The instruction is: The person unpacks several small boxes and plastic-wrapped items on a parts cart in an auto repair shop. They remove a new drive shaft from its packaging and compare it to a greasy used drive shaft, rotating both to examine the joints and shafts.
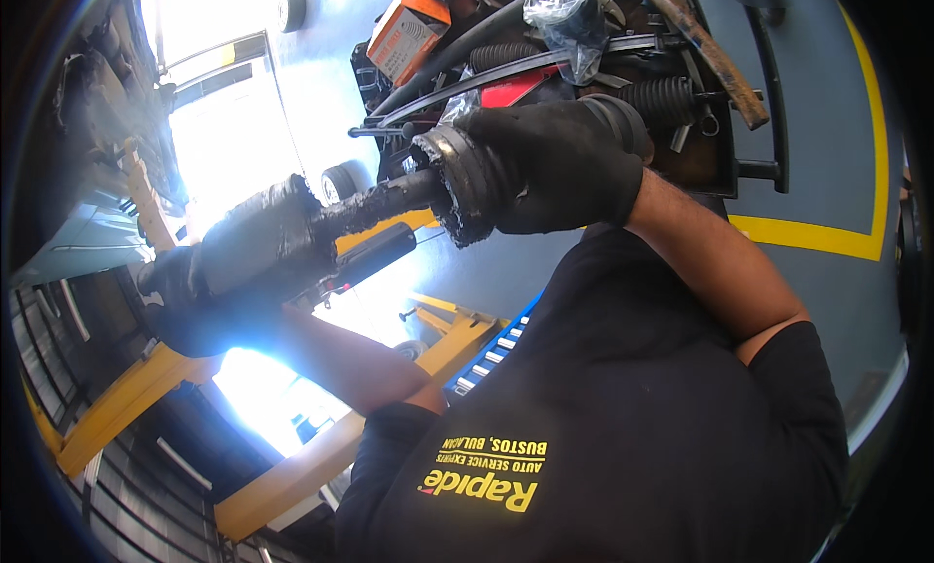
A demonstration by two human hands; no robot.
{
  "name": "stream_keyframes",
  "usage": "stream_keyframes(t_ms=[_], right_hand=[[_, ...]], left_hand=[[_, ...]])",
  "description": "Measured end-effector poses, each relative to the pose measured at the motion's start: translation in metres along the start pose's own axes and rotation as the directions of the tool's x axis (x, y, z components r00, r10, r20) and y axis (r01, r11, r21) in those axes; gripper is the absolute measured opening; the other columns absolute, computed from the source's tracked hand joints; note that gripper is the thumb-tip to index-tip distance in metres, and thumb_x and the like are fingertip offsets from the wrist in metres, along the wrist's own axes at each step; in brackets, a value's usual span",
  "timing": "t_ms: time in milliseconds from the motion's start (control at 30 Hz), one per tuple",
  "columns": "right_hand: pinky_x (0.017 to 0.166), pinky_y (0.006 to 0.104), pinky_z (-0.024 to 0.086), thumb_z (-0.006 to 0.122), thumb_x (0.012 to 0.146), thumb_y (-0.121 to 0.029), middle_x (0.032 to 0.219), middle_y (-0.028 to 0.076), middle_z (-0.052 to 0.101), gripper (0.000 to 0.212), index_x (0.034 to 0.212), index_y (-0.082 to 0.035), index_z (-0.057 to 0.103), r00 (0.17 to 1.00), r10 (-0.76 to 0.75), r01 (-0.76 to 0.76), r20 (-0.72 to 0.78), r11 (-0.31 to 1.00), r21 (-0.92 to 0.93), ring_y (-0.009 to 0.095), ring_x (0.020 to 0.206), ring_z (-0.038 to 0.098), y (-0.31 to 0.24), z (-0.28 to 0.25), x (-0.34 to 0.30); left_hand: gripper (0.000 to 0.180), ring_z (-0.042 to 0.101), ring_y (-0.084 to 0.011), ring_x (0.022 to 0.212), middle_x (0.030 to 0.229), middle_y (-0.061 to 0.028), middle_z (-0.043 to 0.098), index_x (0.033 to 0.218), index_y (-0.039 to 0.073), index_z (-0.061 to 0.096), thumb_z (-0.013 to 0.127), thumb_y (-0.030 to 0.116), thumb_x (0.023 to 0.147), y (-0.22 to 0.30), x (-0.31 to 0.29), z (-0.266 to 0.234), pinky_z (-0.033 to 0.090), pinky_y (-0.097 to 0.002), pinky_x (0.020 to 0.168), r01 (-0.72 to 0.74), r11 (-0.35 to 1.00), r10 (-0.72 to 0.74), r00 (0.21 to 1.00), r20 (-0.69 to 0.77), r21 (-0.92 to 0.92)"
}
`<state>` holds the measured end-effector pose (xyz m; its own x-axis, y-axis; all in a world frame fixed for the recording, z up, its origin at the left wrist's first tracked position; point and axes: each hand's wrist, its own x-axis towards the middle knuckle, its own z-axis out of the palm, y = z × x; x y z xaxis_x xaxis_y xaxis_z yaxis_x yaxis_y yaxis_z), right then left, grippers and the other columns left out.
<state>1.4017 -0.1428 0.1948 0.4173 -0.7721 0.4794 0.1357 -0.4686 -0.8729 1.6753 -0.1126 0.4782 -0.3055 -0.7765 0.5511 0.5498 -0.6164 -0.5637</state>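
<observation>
Gripping a greasy axle shaft (379, 201), both gloved hands (555, 169), parts cart (720, 164) just behind.

A greasy drive axle shaft (375, 205) ran from nine o'clock toward the centre. The right hand (559, 169), in a black glove, was wrapped round its ribbed rubber boot (467, 183) just above centre. The left hand (199, 305), also gloved, gripped the shaft's dirty far joint (258, 237) at nine o'clock. At twelve o'clock sat an orange box (409, 33) among spare parts (603, 86).
</observation>
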Motion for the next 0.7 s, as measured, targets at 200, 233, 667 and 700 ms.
stream_keyframes(t_ms=[200, 233, 667, 700], right_hand=[[0.072, 0.0417, 0.059, 0.095, 0.072, -0.023, 0.093, 0.009, 0.075, 0.067, 0.131, -0.011, 0.065, 0.994, 0.012, -0.016, 0.105, 0.999, 0.047, 0.029, 0.082, 0.077, 0.001, 0.011, -0.001], [0.072, 0.0413, 0.059, 0.095, 0.072, -0.022, 0.093, 0.009, 0.075, 0.067, 0.131, -0.011, 0.065, 0.994, 0.010, -0.015, 0.107, 0.999, 0.050, 0.029, 0.082, 0.077, 0.002, 0.013, 0.000], [0.068, 0.0399, 0.063, 0.092, 0.077, -0.034, 0.087, 0.008, 0.075, 0.062, 0.127, -0.014, 0.060, 0.993, -0.028, 0.023, 0.118, 0.999, 0.043, 0.027, 0.075, 0.079, 0.015, 0.028, 0.007], [0.071, 0.0403, 0.062, 0.093, 0.076, -0.030, 0.090, 0.009, 0.076, 0.066, 0.131, -0.012, 0.061, 0.990, -0.012, 0.004, 0.143, 0.999, 0.054, 0.026, 0.078, 0.078, 0.014, 0.027, 0.006]], left_hand=[[0.018, 0.065, -0.0074, 0.088, 0.089, 0.0044, 0.061, 0.091, 0.015, 0.060, 0.071, 0.027, 0.100, 0.018, -0.025, 0.029, 0.052, -0.0264, 0.087, -0.130, 0.722, 0.091, 0.992, 0.092, 0.680], [0.020, 0.068, -0.0093, 0.087, 0.092, 0.0018, 0.065, 0.098, 0.012, 0.063, 0.074, 0.029, 0.099, 0.021, -0.029, 0.034, 0.055, -0.0262, 0.086, -0.161, 0.758, 0.069, 0.983, 0.167, 0.632], [0.018, 0.062, -0.0098, 0.082, 0.080, 0.0010, 0.058, 0.094, 0.008, 0.066, 0.070, 0.022, 0.104, -0.017, -0.052, 0.067, 0.053, -0.0251, 0.084, -0.185, -0.362, 0.551, 0.749, 0.370, 0.914], [0.019, 0.062, -0.0096, 0.078, 0.078, 0.0004, 0.058, 0.096, 0.006, 0.068, 0.070, 0.022, 0.105, -0.020, -0.052, 0.068, 0.054, -0.0228, 0.080, -0.228, -0.309, 0.579, 0.725, 0.372, 0.924]])
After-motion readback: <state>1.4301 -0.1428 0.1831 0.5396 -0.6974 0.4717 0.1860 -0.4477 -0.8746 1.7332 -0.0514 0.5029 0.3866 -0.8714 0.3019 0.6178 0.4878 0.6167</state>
